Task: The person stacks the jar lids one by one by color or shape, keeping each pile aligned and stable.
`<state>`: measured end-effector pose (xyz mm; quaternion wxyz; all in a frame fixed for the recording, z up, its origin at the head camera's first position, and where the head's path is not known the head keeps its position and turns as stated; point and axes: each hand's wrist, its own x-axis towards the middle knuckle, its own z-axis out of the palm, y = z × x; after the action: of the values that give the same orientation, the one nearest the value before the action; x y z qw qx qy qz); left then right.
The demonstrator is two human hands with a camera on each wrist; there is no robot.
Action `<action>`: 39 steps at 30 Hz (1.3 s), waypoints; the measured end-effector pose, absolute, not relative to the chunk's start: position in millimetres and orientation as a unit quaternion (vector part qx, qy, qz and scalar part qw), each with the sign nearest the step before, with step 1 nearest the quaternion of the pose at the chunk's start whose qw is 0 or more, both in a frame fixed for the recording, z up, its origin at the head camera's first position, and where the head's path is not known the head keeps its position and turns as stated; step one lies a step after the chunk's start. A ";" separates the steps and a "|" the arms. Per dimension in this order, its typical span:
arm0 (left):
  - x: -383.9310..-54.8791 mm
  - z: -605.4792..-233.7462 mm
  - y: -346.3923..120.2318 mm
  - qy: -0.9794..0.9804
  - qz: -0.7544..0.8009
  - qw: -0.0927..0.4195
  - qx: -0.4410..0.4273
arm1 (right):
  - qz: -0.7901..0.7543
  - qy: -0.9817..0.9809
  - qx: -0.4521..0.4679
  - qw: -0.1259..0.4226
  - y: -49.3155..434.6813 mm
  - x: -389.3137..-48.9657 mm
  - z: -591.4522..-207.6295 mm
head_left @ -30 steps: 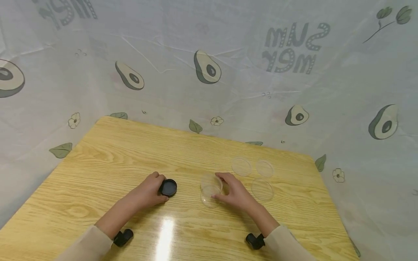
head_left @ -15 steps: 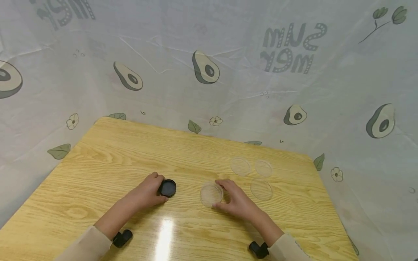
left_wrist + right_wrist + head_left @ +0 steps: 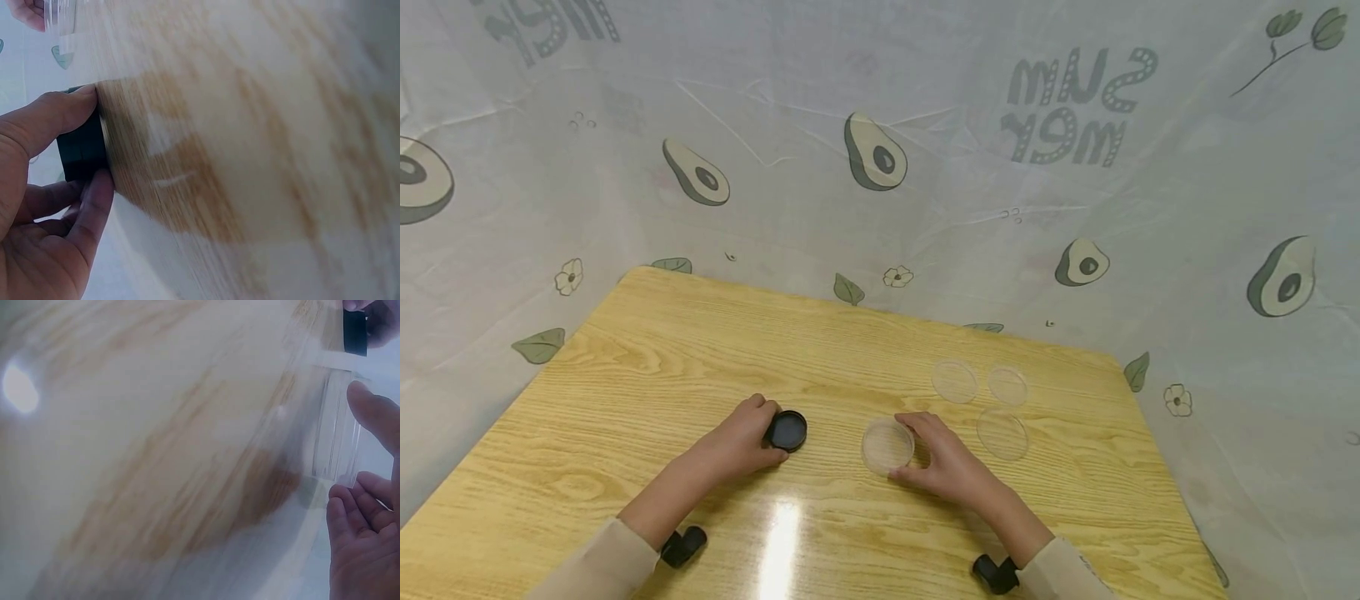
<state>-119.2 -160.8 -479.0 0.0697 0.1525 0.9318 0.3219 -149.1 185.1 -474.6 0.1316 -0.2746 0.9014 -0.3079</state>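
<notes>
My left hand point(image 3: 747, 437) grips a small round black container point(image 3: 789, 432) on the table, thumb on the near side and fingers on the far side. Its top has a raised rim, and in the left wrist view its dark side wall point(image 3: 83, 145) shows between thumb and fingers. To the right, my right hand point(image 3: 943, 458) holds clear round petri dishes point(image 3: 886, 447) by the edge. Stacked layers of the clear dishes point(image 3: 334, 428) show between thumb and fingers in the right wrist view; how many cannot be told.
Behind and right of my right hand lie separate clear round pieces: one at the back point(image 3: 954, 382), a smaller one point(image 3: 1008, 386) beside it, and another point(image 3: 1002, 433) nearer. The wooden table point(image 3: 700, 333) meets a printed curtain point(image 3: 790, 217) at its back and sides.
A second ago one clear dish sat offset over another in my right hand; now they line up in one stack. The right hand moved slightly nearer the person. The left hand stayed put.
</notes>
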 end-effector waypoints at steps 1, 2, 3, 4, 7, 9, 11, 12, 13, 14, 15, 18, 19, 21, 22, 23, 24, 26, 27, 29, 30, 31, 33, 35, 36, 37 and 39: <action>-119.3 -479.4 -161.1 0.932 0.320 0.068 0.156 | -0.307 0.902 -0.274 0.133 185.2 -149.0 -474.3; -119.3 -479.2 -160.9 0.932 0.322 0.071 0.151 | -0.307 0.902 -0.274 0.134 185.2 -149.0 -474.4; -119.4 -479.3 -160.9 0.932 0.321 0.072 0.149 | -0.305 0.902 -0.276 0.134 185.3 -149.0 -474.4; -119.5 -479.6 -160.9 0.933 0.321 0.074 0.147 | -0.303 0.902 -0.275 0.136 185.1 -148.8 -474.1; -119.1 -478.4 -160.5 0.933 0.322 0.081 0.140 | -0.299 0.903 -0.277 0.138 184.6 -148.7 -474.0; -118.8 -477.8 -160.1 0.934 0.321 0.083 0.136 | -0.296 0.903 -0.281 0.137 184.5 -148.9 -474.6; -118.4 -477.3 -159.9 0.934 0.320 0.083 0.137 | -0.296 0.903 -0.281 0.136 184.3 -149.1 -475.3; -118.5 -477.4 -159.8 0.934 0.321 0.084 0.136 | -0.295 0.903 -0.282 0.134 184.5 -149.2 -475.7; -118.5 -477.5 -159.7 0.933 0.321 0.084 0.136 | -0.295 0.903 -0.283 0.132 184.5 -149.1 -475.8; -118.4 -477.3 -159.6 0.933 0.322 0.085 0.136 | -0.295 0.903 -0.285 0.131 184.6 -149.1 -476.2; -118.4 -477.2 -159.5 0.933 0.322 0.085 0.136 | -0.294 0.903 -0.285 0.128 184.7 -149.0 -476.2; -118.5 -477.1 -159.3 0.933 0.321 0.086 0.135 | -0.298 0.901 -0.290 0.123 185.0 -148.8 -477.2; -118.5 -477.0 -159.2 0.934 0.321 0.087 0.134 | -0.299 0.900 -0.292 0.122 185.0 -148.7 -477.4; -118.5 -476.8 -158.9 0.934 0.319 0.088 0.133 | -0.303 0.899 -0.293 0.121 185.2 -148.6 -478.3; -118.4 -476.6 -158.8 0.934 0.319 0.088 0.132 | -0.304 0.898 -0.294 0.121 185.2 -148.5 -478.5; -118.4 -476.4 -158.7 0.934 0.319 0.088 0.132 | -0.303 0.898 -0.294 0.121 185.3 -148.3 -478.6; -118.5 -476.3 -158.6 0.934 0.319 0.088 0.132 | -0.303 0.899 -0.294 0.121 185.5 -148.2 -478.8; -118.5 -476.1 -158.4 0.935 0.318 0.088 0.132 | -0.303 0.899 -0.293 0.121 185.8 -148.0 -479.1; -118.5 -476.0 -158.4 0.935 0.318 0.088 0.133 | -0.303 0.899 -0.293 0.120 186.0 -147.9 -479.2; -118.5 -475.9 -158.4 0.935 0.318 0.089 0.133 | -0.302 0.899 -0.293 0.119 186.3 -147.7 -479.3; -118.5 -476.0 -158.5 0.935 0.318 0.089 0.133 | -0.303 0.899 -0.292 0.118 186.6 -147.6 -479.4; -118.5 -475.9 -158.5 0.935 0.318 0.089 0.133 | -0.304 0.900 -0.289 0.119 187.0 -147.3 -479.2; -118.5 -476.1 -158.6 0.934 0.319 0.089 0.133 | -0.309 0.902 -0.279 0.119 188.6 -146.9 -478.5; -118.5 -476.5 -158.7 0.934 0.319 0.089 0.132 | -0.314 0.904 -0.266 0.114 191.4 -146.8 -477.4; -118.5 -476.8 -158.8 0.934 0.320 0.089 0.132 | -0.319 0.905 -0.261 0.109 193.4 -147.2 -476.6; -118.4 -476.9 -158.9 0.934 0.321 0.089 0.132 | -0.321 0.906 -0.256 0.101 195.6 -147.7 -475.5; -118.3 -477.6 -159.2 0.934 0.321 0.090 0.131 | -0.323 0.909 -0.252 0.076 201.4 -150.3 -474.4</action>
<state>-118.3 -159.2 -477.6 0.0897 0.1312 0.9337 0.3208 -150.3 201.4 -474.4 0.0757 -0.2521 0.9092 -0.3225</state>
